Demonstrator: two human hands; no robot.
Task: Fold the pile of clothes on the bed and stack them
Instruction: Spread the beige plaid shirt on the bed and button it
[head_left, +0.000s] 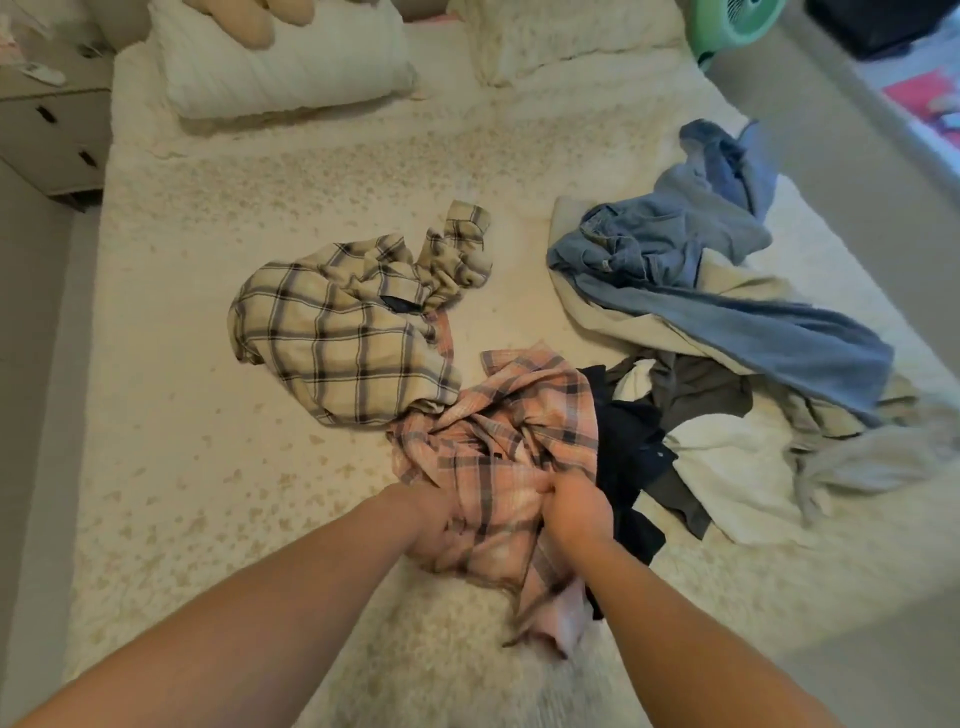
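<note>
both my hands are down on the crumpled pink and black plaid flannel shirt (498, 447), which lies bunched near the front edge of the cream floral-patterned bed cover (208, 415); my left hand (431, 519) grips the cloth at its left side, fingers buried in the folds, and my right hand (576, 504) pinches a gather of the same shirt at its right side, knuckles up; the shirt's lower edge trails toward me between my forearms; just beyond it, touching its far left corner, lies the rumpled cream plaid shirt with dark grid lines (337, 332), one sleeve curled up behind it; to the right of the pink shirt, touching it, is a dark navy garment (628, 457), and past that an olive-grey piece (696, 389) and a white towel-like cloth (727, 462), all tangled together; farther right and back sits the heap of light blue denim jeans (675, 260), a leg stretched out over a pale beige cloth (649, 322) toward the right edge of the bed; nothing here is folded or stacked yet; at the head of the bed rest a white ribbed pillow (280, 67) on the left and a cream patterned pillow (566, 41) on the right; a pale chest of drawers (52, 130) stands off the left side, and a mint green fan (732, 26) shows at the top right.
</note>
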